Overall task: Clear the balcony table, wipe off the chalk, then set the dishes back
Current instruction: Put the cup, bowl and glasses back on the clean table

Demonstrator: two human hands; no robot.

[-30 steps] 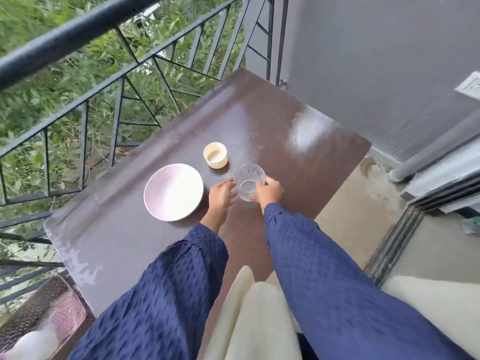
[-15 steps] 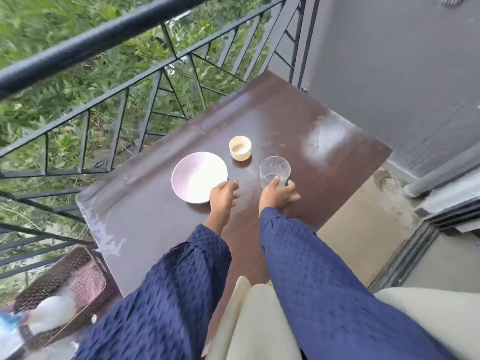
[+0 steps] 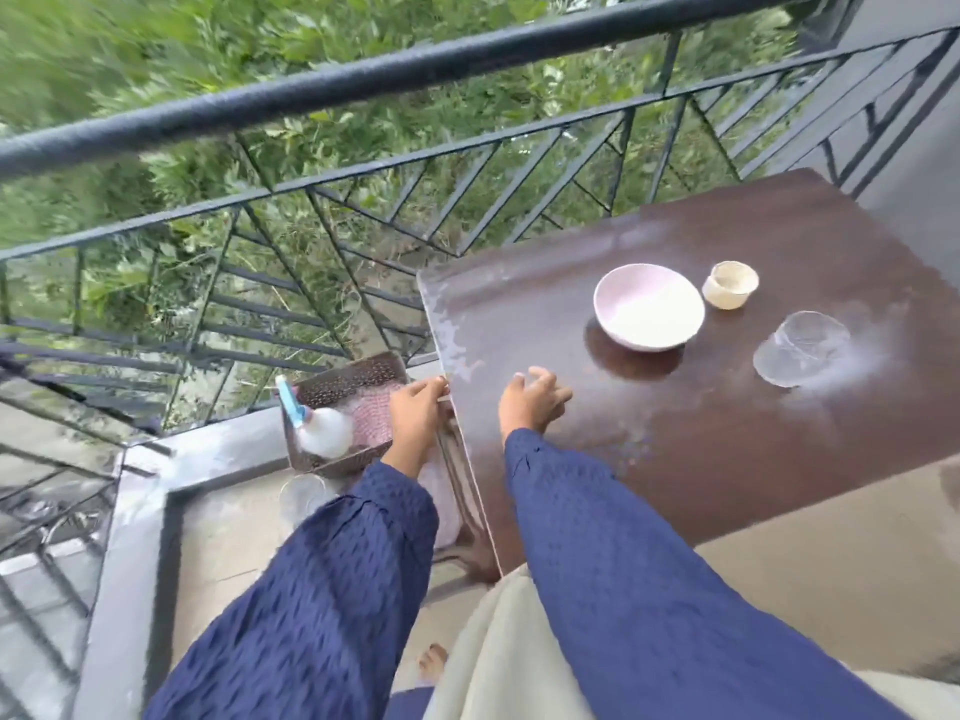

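both your hands are empty and loose, left hand [image 3: 415, 415] over the basket [image 3: 343, 387], right hand [image 3: 532, 402] above the table [image 3: 727, 449], bowl [image 3: 648, 307], cup [image 3: 730, 284] and glass [image 3: 800, 348] already set beyond it.

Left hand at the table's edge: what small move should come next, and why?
Probably the left hand reaches down into the brown basket on the floor for another dish. The pink bowl, cream cup and glass already stand on the table. Both hands look empty, the right hand resting on the tabletop. What remains in the basket is blurred.
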